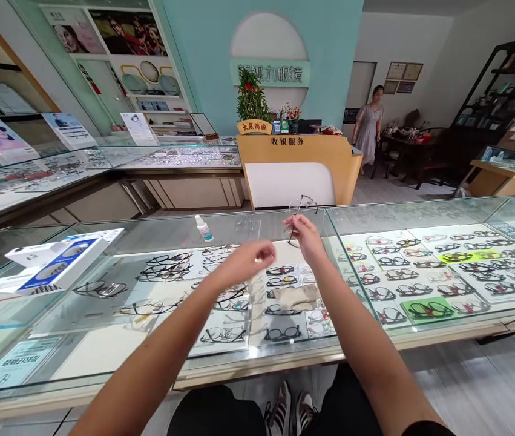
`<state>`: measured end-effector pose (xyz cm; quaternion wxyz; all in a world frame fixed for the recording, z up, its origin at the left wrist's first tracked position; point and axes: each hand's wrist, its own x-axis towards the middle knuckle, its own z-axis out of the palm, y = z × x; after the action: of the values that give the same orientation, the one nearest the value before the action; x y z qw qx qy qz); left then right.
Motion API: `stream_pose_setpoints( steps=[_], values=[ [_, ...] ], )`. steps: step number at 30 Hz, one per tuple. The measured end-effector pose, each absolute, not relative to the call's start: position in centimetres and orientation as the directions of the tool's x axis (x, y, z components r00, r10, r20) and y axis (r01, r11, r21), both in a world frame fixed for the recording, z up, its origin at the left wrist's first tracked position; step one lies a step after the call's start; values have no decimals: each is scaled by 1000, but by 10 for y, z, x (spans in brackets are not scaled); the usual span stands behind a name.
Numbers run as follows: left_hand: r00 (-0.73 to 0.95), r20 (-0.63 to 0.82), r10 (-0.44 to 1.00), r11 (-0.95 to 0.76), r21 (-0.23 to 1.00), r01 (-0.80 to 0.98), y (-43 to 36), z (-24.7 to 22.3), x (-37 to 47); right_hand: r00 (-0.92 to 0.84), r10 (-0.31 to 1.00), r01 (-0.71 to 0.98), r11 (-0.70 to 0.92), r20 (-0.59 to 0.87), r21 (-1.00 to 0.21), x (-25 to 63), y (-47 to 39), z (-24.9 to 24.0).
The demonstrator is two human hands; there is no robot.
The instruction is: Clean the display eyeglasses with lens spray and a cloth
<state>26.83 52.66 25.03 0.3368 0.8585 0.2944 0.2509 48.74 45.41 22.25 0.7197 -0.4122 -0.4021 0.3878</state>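
Observation:
My right hand [306, 235] is raised over the glass counter, its fingers pinched on a pair of eyeglasses [301, 206] with thin dark rims. One lens and rim show above the fingers; a temple hangs below them. To its left, my left hand [257, 257] hovers with curled fingers, a ring on one of them. It is slightly blurred, and whatever it may hold is hidden. A beige cloth [294, 297] lies crumpled on the glass below my hands. Left of them, a small white spray bottle [203, 229] stands on the counter top.
The glass display counter [221, 357] holds rows of eyeglasses. A white and blue box [57, 266] lies open on its left part. Beyond stand a wooden cashier desk [293, 151] and another display case [175, 158]. A person [368, 130] stands at the back right.

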Motion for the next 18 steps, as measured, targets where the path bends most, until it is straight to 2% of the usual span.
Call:
stream_pose_setpoints(
  steps=[1, 3, 5, 8, 11, 14, 18],
  values=[
    [812, 204, 547, -632, 736, 242, 506, 246, 280, 388, 885, -231, 364, 258, -902, 490, 454, 222],
    [928, 183, 323, -705, 701, 107, 473, 234, 301, 403, 879, -239, 371, 256, -897, 493, 455, 222],
    [964, 171, 204, -779, 625, 54, 454, 221, 317, 407, 879, -237, 366, 250, -900, 494, 456, 221],
    [976, 99, 195, -821, 561, 107, 448, 210, 327, 401, 884, -230, 350, 239, -908, 494, 456, 221],
    [976, -51, 214, -782, 590, 202, 458, 208, 325, 390, 888, -245, 354, 243, -902, 491, 455, 222],
    [960, -114, 254, -678, 687, 261, 471, 207, 319, 383, 888, -263, 368, 253, -892, 490, 454, 222],
    [931, -79, 356, -465, 849, 250, 486, 206, 311, 415, 872, -266, 388, 259, -882, 496, 456, 221]
  ],
)
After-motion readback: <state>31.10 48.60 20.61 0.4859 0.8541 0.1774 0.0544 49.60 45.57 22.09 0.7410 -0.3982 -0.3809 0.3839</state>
